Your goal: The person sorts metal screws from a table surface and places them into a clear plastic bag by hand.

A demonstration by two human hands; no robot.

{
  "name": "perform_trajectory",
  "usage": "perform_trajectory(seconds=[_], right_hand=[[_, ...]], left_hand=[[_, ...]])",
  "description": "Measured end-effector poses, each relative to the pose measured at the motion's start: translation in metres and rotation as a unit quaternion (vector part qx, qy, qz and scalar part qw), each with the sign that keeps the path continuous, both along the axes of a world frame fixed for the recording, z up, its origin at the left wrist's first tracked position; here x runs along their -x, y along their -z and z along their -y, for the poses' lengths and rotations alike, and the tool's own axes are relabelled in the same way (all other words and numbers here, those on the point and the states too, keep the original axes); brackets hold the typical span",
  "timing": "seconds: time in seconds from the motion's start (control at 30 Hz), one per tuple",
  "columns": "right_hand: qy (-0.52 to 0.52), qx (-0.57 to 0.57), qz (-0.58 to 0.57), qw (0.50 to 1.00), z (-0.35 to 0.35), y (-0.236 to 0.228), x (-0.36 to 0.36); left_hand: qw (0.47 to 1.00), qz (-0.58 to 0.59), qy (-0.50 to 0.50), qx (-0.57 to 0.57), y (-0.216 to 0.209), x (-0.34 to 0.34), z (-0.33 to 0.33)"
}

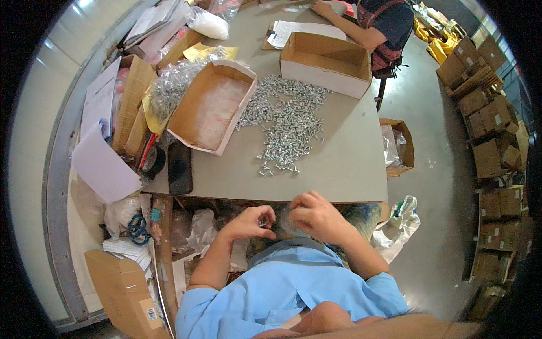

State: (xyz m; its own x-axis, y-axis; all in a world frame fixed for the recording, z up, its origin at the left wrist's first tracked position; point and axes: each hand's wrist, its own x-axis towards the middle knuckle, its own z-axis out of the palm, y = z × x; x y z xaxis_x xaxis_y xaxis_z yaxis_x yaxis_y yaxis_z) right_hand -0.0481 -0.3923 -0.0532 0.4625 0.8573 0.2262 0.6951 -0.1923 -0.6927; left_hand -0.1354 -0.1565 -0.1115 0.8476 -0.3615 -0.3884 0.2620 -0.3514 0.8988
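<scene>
Both of my hands are just off the table's near edge, above my lap. My left hand (251, 222) is curled, with a small shiny thing between thumb and fingers that is too small to make out. Opposite it, my right hand (317, 217) is closed on what looks like a clear plastic bag (289, 222), seen faintly below its fingers. Farther off, a loose pile of silver screws (293, 133) lies spread over the grey table (350, 152). An open cardboard box (195, 127) with a clear plastic bag in it stands left of the pile.
Behind the screws stands another open box (327, 70). A black phone (180, 168) lies at the table's left edge, near bags and papers. Across the table sits another person (367, 34) beside a clipboard (305, 33). Blue-handled scissors (138, 230) lie lower left; stacked cartons (491, 158) line the right.
</scene>
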Motion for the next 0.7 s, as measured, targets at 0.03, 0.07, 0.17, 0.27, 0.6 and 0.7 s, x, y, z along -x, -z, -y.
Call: perform_trajectory(seconds=[0.03, 0.07, 0.17, 0.27, 0.6, 0.7], right_hand=[[-0.032, -0.027, 0.008, 0.999, -0.008, -0.008, 0.003], [-0.067, -0.056, -0.009, 0.996, -0.016, -0.016, 0.005], [-0.081, -0.054, 0.029, 0.995, -0.027, -0.018, 0.007], [-0.079, -0.067, 0.011, 0.995, -0.019, -0.024, 0.002], [0.142, -0.048, -0.110, 0.983, 0.010, -0.025, 0.006], [0.128, -0.062, -0.102, 0.985, 0.008, -0.017, 0.002]], left_hand=[[0.998, 0.012, 0.005, 0.065, -0.017, 0.000, 0.004], [0.991, 0.024, 0.011, 0.129, -0.024, -0.001, 0.007], [0.988, 0.009, 0.049, 0.149, -0.049, -0.003, 0.021], [0.979, 0.043, 0.000, 0.198, -0.028, -0.004, 0.026], [0.932, 0.333, -0.140, 0.033, -0.041, -0.014, 0.056], [0.921, 0.360, -0.151, -0.004, -0.046, -0.014, 0.060]])
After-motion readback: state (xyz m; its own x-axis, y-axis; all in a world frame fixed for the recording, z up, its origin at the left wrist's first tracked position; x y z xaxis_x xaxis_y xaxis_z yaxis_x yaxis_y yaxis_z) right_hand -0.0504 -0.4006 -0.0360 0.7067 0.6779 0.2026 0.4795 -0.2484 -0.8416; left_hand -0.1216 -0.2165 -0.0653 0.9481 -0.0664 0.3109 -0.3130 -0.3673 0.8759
